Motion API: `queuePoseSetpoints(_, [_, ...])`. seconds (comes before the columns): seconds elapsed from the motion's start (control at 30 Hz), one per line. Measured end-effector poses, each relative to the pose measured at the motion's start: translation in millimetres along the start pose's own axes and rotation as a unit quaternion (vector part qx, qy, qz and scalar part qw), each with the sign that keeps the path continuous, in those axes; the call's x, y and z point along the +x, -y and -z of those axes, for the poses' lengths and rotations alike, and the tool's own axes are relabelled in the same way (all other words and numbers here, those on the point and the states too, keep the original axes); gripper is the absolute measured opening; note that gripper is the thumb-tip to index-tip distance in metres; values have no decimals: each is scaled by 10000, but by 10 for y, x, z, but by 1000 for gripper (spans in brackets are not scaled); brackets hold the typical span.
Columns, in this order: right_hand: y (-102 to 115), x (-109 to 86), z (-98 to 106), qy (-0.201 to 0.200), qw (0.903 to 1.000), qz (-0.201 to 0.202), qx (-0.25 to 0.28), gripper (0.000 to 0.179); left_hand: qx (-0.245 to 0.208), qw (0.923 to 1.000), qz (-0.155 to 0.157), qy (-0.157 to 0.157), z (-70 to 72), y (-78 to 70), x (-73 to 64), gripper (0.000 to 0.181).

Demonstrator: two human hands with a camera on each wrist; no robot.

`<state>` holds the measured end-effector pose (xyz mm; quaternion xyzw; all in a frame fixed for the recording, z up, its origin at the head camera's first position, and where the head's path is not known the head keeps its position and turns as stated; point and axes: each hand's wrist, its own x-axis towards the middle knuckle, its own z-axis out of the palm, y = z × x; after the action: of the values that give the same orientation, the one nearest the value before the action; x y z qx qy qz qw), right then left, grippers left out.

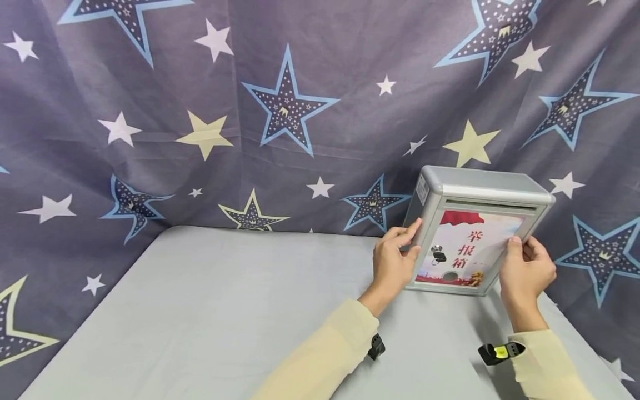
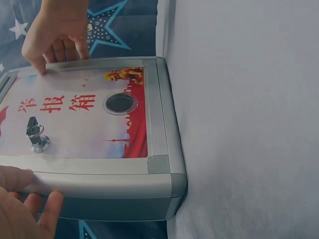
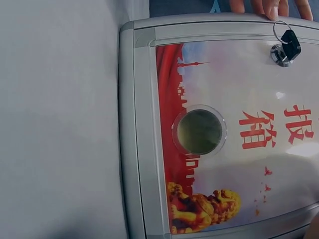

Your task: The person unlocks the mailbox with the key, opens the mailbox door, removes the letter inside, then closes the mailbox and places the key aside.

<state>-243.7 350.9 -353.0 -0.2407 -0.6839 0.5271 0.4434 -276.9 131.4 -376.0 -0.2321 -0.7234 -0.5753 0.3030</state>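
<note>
A grey metal suggestion box with a red-and-white printed front stands on the right part of the table, leaning slightly. My left hand holds its left side, thumb by the front edge and fingers along the side wall. On the opposite side my right hand grips the edge, thumb at the front and fingers curled behind. A black key on a ring sits in the lock on the front panel. Lower down is a round window, and a slot runs near the top.
The table has a pale grey cover. Behind it and along its sides hangs a dark curtain printed with stars, close behind the box. Black straps circle both wrists over cream sleeves.
</note>
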Motion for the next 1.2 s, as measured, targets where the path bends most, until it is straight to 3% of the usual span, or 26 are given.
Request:
queuePoseSetpoints(0.37, [6, -54, -13, 9, 10000, 90, 38, 35, 83, 9997, 122, -184, 34, -38, -15, 59])
queuePoseSetpoints(0.7, [64, -131, -94, 15, 9999, 108, 124, 31, 100, 9998, -57, -188, 169, -32, 41, 58])
queuePoseSetpoints(1.0, [281, -294, -243, 28, 9984, 498, 276, 27, 102, 9983, -408, -392, 426, -15, 143, 57])
queuePoseSetpoints(1.2, [395, -391, -377, 95, 9964, 836, 140, 27, -12, 9980, -469, -424, 657, -10, 218, 57])
